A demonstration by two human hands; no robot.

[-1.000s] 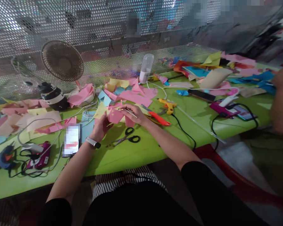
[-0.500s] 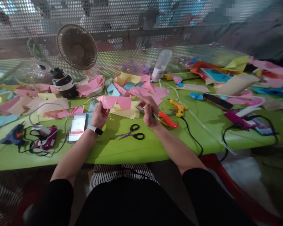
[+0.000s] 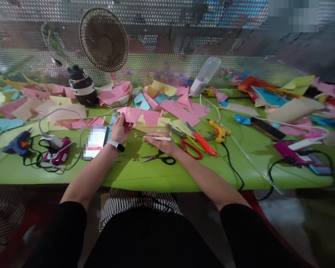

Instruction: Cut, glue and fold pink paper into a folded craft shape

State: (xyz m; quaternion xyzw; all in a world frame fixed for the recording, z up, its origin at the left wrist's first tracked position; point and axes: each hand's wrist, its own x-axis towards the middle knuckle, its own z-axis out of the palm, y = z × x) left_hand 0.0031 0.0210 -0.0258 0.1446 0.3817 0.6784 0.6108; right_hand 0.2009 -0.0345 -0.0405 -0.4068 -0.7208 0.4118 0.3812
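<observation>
Pinched in my left hand [image 3: 121, 130] is the left end of a pink paper cut-out [image 3: 141, 114], raised over the paper scraps. My right hand [image 3: 160, 142] grips a thin white pen-like tool [image 3: 162, 138], its dark tip pointing left toward tiny pale bits [image 3: 136, 136] on the green table [image 3: 145, 178]. Black-handled scissors [image 3: 167, 160] lie just below my right hand, partly covered by it. Right of that hand rest red-handled scissors [image 3: 191, 149] and a red cutter [image 3: 205, 143].
A phone [image 3: 96, 143], a blue glue gun [image 3: 19, 145] and a magenta power strip [image 3: 58, 152] are at left. A fan [image 3: 104, 40] and black bottle [image 3: 82, 87] stand behind. A yellow glue gun [image 3: 219, 131] and more coloured paper [image 3: 268, 95] lie to the right.
My right hand has moved down and left and now holds the white tool low over the table. Red-handled scissors now show beside the cutter. The view has shifted slightly.
</observation>
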